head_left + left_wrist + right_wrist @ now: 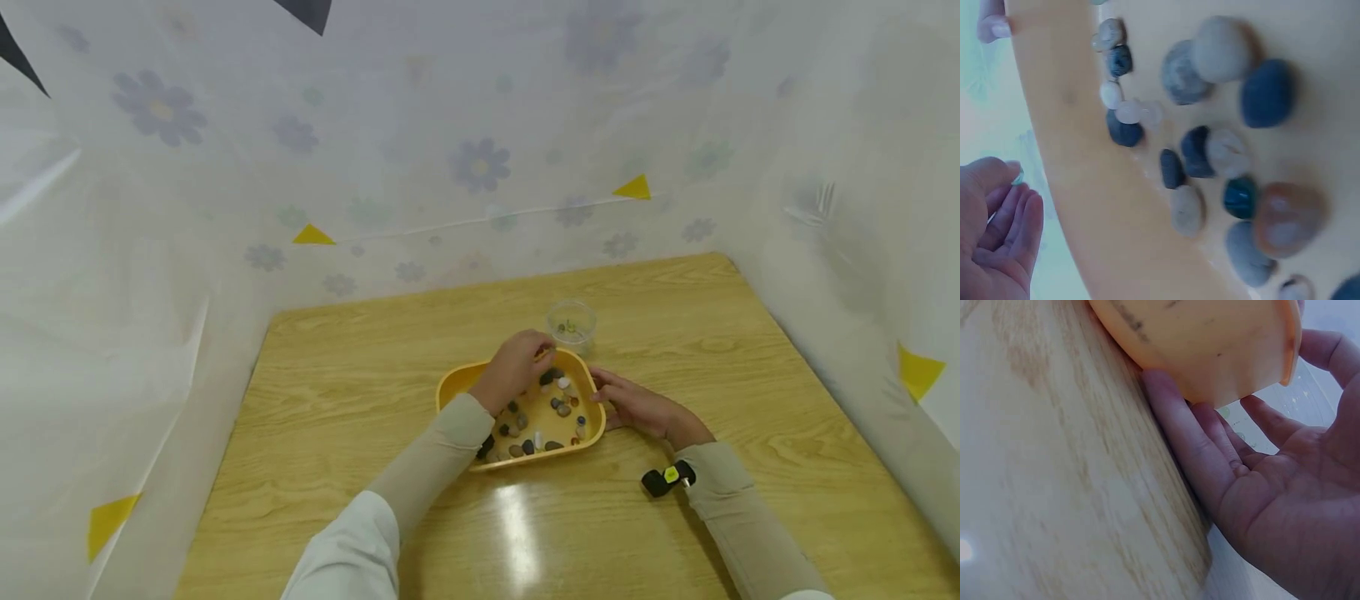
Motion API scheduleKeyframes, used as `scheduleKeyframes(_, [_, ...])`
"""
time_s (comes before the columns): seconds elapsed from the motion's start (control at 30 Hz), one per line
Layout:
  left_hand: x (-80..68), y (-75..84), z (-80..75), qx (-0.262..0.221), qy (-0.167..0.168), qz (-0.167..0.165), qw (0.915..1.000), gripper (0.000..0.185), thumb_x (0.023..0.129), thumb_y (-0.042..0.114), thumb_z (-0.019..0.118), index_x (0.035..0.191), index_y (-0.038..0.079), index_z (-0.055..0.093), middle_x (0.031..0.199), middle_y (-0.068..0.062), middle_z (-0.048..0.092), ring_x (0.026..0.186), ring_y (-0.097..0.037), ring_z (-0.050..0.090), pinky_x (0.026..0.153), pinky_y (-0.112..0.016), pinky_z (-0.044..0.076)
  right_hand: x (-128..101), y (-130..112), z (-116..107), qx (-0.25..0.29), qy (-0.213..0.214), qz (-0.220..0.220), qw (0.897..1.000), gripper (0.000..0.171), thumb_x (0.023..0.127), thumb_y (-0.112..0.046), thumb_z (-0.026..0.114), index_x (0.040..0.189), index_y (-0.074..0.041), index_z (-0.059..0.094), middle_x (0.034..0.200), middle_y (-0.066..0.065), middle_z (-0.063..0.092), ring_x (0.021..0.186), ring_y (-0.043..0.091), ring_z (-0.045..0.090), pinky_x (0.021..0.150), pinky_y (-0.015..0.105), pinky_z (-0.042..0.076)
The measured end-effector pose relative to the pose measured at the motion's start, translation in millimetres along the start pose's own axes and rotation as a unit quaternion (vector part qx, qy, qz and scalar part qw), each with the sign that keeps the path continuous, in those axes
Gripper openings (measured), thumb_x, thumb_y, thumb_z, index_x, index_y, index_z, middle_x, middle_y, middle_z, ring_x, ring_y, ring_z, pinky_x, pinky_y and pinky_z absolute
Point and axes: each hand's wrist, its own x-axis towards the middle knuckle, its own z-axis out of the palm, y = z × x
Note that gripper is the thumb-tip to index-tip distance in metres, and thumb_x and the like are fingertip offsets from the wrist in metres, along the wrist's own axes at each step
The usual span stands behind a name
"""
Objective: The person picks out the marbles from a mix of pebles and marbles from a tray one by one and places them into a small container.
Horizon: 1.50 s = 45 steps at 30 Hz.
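head view: the left hand (516,367) pinched something small over the yellow tray (457,382) of pebbles (558,406), near the clear cup (572,325). left wrist: its fingers (1013,228) curled, a small bead apparently pinched. right wrist: the right hand (1272,487), fingers straight, steadied the tray; likely next a careful drop into the cup.

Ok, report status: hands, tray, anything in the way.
Left hand over yellow tray, fingers curled, contents unclear. Right hand open against the tray wall. Clear cup just behind.
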Motion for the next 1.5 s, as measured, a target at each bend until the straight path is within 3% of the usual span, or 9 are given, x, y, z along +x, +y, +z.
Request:
scheduleKeyframes(0.33, [16.9, 10.4, -2.8, -0.031, 0.029, -0.019, 0.9989, 0.026, 0.096, 0.025, 0.053, 0.117, 0.011, 0.062, 0.107, 0.001, 0.059, 0.091, -0.008, 0.056, 0.076, -0.021, 0.048, -1, -1, 3, -0.003, 0.004, -0.001, 1.0, 0.059, 0.098, -0.014, 0.04, 0.15, -0.017, 0.012, 0.15, 0.017, 0.014, 0.121, 0.033, 0.044, 0.086, 0.052, 0.047])
scheduleKeyframes(0.63, [26.7, 10.9, 4.0, -0.056, 0.039, -0.03, 0.9972, 0.026, 0.096, 0.021, 0.053, 0.117, 0.009, 0.061, 0.108, -0.002, 0.06, 0.086, -0.008, 0.056, 0.071, -0.02, 0.048, -2, -1, 3, -0.005, 0.007, 0.0, 1.0, 0.058, 0.099, -0.014, 0.039, 0.15, -0.017, 0.011, 0.15, 0.017, 0.014, 0.12, 0.032, 0.044, 0.085, 0.051, 0.047])
scheduleKeyframes(1.1, [24.9, 7.3, 4.5, -0.074, 0.034, -0.038, 0.9959, 0.028, 0.098, 0.023, 0.05, 0.12, 0.01, 0.06, 0.11, 0.001, 0.059, 0.088, -0.006, 0.056, 0.074, -0.019, 0.048, 0, 1, 2, -0.006, 0.012, -0.002, 1.0, 0.058, 0.098, -0.013, 0.04, 0.15, -0.016, 0.012, 0.151, 0.015, 0.014, 0.121, 0.031, 0.043, 0.085, 0.051, 0.047])
scheduleKeyframes(1.5, [21.6, 5.1, -0.6, -0.075, 0.043, -0.016, 0.9961, 0.022, 0.097, 0.023, 0.051, 0.112, 0.012, 0.063, 0.103, 0.003, 0.06, 0.085, -0.005, 0.055, 0.074, -0.018, 0.047, 1, 2, 1, -0.003, 0.009, -0.003, 1.0, 0.059, 0.098, -0.015, 0.041, 0.15, -0.016, 0.013, 0.15, 0.016, 0.014, 0.12, 0.031, 0.044, 0.085, 0.052, 0.047])
